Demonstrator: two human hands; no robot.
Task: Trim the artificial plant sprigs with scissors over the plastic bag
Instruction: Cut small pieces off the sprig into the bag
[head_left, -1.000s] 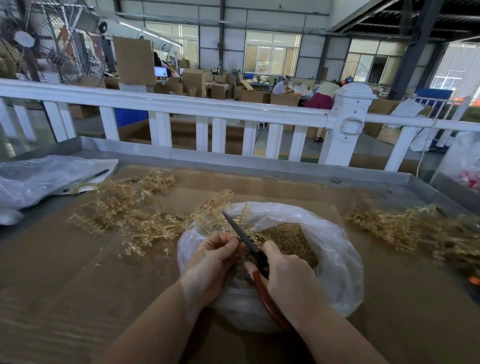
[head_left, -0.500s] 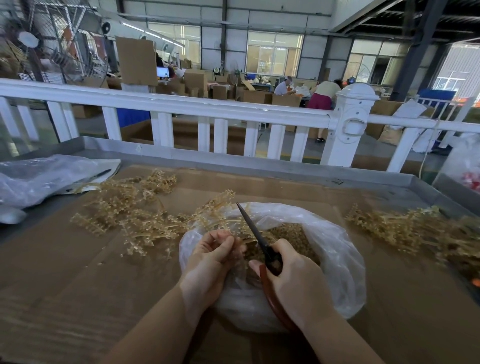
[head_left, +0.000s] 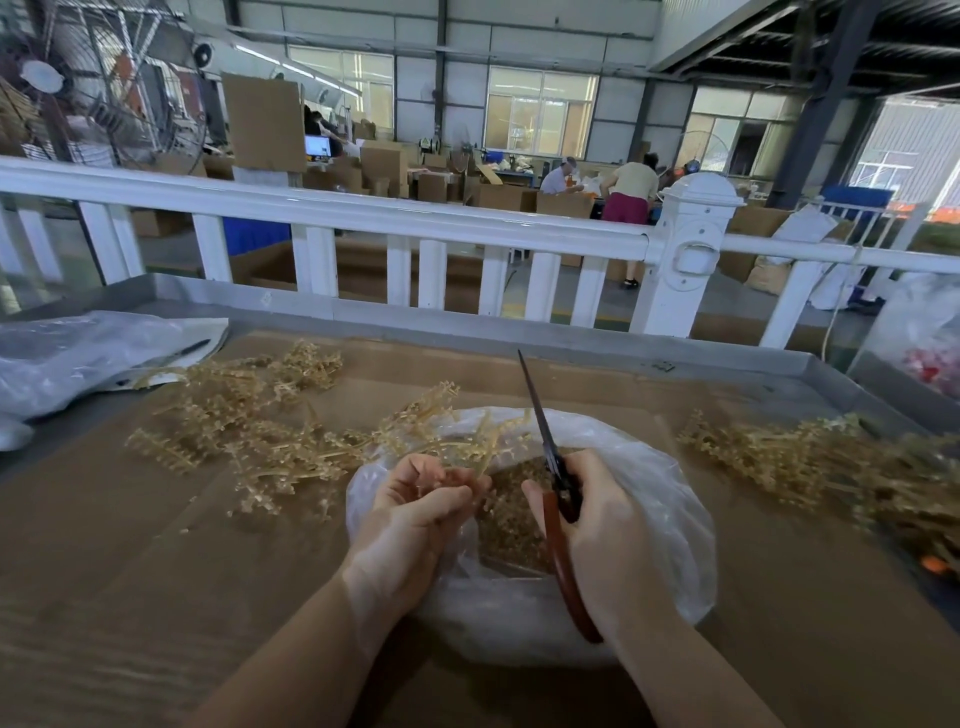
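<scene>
A clear plastic bag (head_left: 670, 499) lies open on the cardboard-covered table, with tan trimmed bits piled inside. My left hand (head_left: 415, 514) grips a tan artificial sprig (head_left: 467, 441) over the bag's left rim, its branches fanning away from me. My right hand (head_left: 597, 530) holds red-handled scissors (head_left: 543, 431), blades together and pointing up and away, just right of the sprig. A pile of tan sprigs (head_left: 249, 415) lies left of the bag. Another sprig pile (head_left: 810, 462) lies to the right.
Crumpled plastic sheeting (head_left: 67, 358) and a pen (head_left: 187, 348) sit at the far left. A white railing (head_left: 395, 218) runs along the table's far edge. At the right edge stands a bag with red items (head_left: 924, 348). Cardboard boxes and people fill the hall beyond.
The scissors have swung from leaning left over the sprig to pointing nearly straight away, and moved right. My left hand has lifted the sprig slightly.
</scene>
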